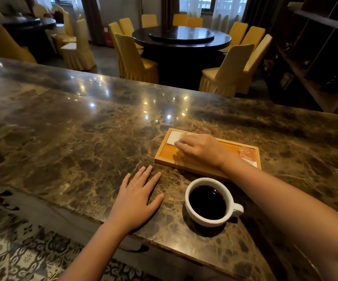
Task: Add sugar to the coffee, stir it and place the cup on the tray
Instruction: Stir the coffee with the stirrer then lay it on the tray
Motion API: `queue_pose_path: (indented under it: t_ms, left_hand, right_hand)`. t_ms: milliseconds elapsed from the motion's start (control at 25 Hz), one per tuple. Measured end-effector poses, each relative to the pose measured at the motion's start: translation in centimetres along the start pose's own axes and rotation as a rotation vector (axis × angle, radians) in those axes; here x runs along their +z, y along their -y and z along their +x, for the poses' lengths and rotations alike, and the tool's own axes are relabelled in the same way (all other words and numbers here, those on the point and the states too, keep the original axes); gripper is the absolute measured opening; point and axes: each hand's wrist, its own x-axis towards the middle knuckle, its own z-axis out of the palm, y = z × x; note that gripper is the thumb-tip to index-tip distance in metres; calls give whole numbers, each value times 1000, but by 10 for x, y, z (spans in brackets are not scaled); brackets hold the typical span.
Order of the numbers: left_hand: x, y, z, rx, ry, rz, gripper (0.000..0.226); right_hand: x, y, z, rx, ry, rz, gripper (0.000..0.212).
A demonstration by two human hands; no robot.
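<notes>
A white cup [210,220] full of black coffee stands on the marble counter near its front edge, handle to the right. Behind it lies a shallow wooden tray [184,163]. A white packet [174,137] rests at the tray's far left end, and an orange packet [247,154] at its right end. My right hand [202,149] reaches over the tray with its fingertips on something pale just beside the white packet; what they touch is partly hidden. My left hand [136,197] lies flat on the counter left of the cup, fingers spread, holding nothing.
The brown marble counter [83,128] stretches far to the left and back. Beyond it are a dark round table [182,37] and yellow-covered chairs [135,59]. Wooden shelving [316,57] stands at the right. Patterned floor shows below the counter's front edge.
</notes>
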Motion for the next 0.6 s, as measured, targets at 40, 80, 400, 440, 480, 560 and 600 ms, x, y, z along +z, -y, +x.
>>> queue_pose_path:
  t_ms: [40,80,400,440,480,560,600]
  left_hand:
    - [0,0,0,0,1,5,68]
    - [0,0,0,0,2,9,68]
    - [-1,-1,0,1,-3,-2,67]
    - [-1,-1,0,1,-7,-7,67]
    - [-1,-1,0,1,-9,-8,67]
    - [0,0,0,2,-5,4,67]
    - [0,0,0,4,-5,6,67]
  right_hand:
    - [3,2,-1,-20,26,10,27]
    - [6,3,-1,-31,52,18,24]
    - [9,12,-1,27,192,77,17]
    - [9,13,-2,34,196,80,18]
    - [9,13,-2,40,204,89,20]
    - [6,11,-2,42,220,91,21]
    - [2,9,-3,47,218,75,19]
